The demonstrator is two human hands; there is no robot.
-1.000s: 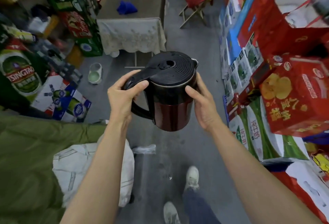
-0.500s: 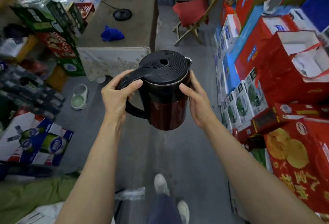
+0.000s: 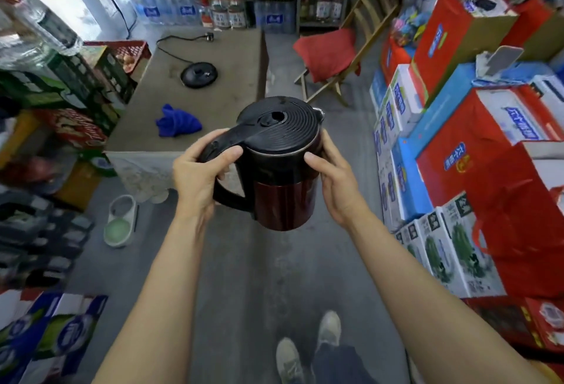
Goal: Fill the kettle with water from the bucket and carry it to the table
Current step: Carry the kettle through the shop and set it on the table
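Note:
I hold a dark red kettle with a ribbed black lid, shut, upright in the air above the grey floor. My left hand grips the black handle, thumb on its top. My right hand presses against the kettle's right side. Ahead stands the table with the round black kettle base and its cord on it. No bucket is in view.
A blue cloth lies on the table's near part. A pet bowl sits on the floor by the table's front left. Stacked boxes line the right, crates and bottles the left. A wooden chair with a red cushion stands ahead right.
I have walked forward with the kettle. The table and its black base have come closer and more of the room's far end shows. Both hands keep the same hold.

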